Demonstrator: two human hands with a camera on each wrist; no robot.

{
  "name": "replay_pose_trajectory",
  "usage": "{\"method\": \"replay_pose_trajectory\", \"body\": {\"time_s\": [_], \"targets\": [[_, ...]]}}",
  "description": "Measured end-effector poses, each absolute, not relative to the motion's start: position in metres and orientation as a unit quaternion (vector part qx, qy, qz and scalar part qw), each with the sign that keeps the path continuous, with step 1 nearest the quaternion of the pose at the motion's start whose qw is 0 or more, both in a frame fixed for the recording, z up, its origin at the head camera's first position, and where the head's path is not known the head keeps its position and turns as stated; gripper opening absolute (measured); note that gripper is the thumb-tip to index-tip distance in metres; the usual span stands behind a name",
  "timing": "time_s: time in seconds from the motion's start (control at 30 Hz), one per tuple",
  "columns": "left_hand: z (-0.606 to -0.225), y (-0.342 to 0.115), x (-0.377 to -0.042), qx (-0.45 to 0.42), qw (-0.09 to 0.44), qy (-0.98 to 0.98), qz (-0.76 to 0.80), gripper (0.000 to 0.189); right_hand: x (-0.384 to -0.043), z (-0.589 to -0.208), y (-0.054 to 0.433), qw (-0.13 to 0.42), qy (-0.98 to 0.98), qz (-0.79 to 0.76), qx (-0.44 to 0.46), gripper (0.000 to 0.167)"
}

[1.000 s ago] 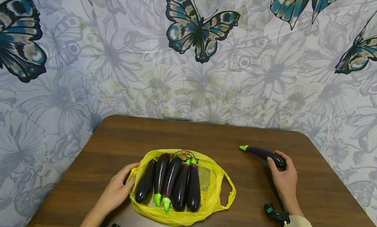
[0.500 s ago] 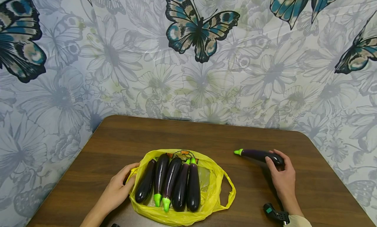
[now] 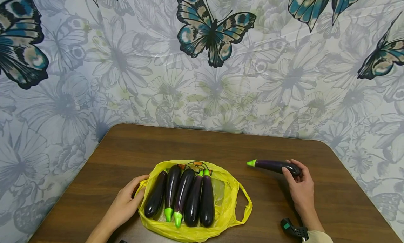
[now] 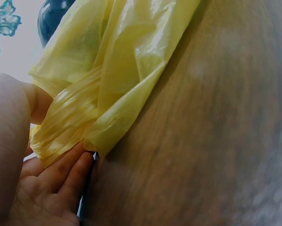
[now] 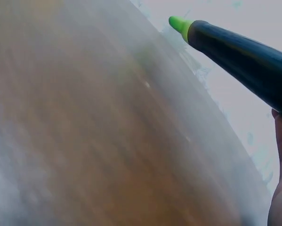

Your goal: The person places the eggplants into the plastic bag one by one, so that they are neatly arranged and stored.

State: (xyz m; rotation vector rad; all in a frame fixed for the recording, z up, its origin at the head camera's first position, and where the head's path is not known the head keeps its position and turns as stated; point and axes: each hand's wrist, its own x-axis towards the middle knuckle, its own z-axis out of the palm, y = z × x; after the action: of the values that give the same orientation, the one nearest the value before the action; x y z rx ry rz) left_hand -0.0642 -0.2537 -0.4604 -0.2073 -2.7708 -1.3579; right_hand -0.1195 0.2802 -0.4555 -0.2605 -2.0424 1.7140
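Note:
A yellow plastic bag lies wide open on the table, with several dark eggplants side by side in it. My left hand grips the bag's left edge; in the left wrist view the gathered yellow plastic runs between thumb and fingers. Off to the right of the bag, my right hand holds one more eggplant by its thick end, above the table. Its green stem end points left, towards the bag's side of the table.
The brown wooden table has rounded far corners and stands against a wall covering with butterflies and flowers. A black wrist strap is on the right forearm. The bag's loop handle sticks out to the right.
My right hand has moved slightly left with the eggplant, whose green end has swung left and a little down to lie nearly level. My left hand and the bag have stayed put.

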Motion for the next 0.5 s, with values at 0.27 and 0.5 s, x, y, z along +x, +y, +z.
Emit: {"method": "replay_pose_trajectory", "body": {"time_s": [0.27,0.5], "targets": [[-0.460,-0.254,-0.064,-0.069,0.028,-0.898,-0.434,0.036,-0.118,-0.450,0.274,0.204,-0.755,0.616,-0.094,0.043],[-0.460,-0.254,-0.064,-0.069,0.027,-0.898,-0.433,0.037,-0.118,-0.444,0.268,0.188,-0.756,0.622,-0.079,0.049]]}}
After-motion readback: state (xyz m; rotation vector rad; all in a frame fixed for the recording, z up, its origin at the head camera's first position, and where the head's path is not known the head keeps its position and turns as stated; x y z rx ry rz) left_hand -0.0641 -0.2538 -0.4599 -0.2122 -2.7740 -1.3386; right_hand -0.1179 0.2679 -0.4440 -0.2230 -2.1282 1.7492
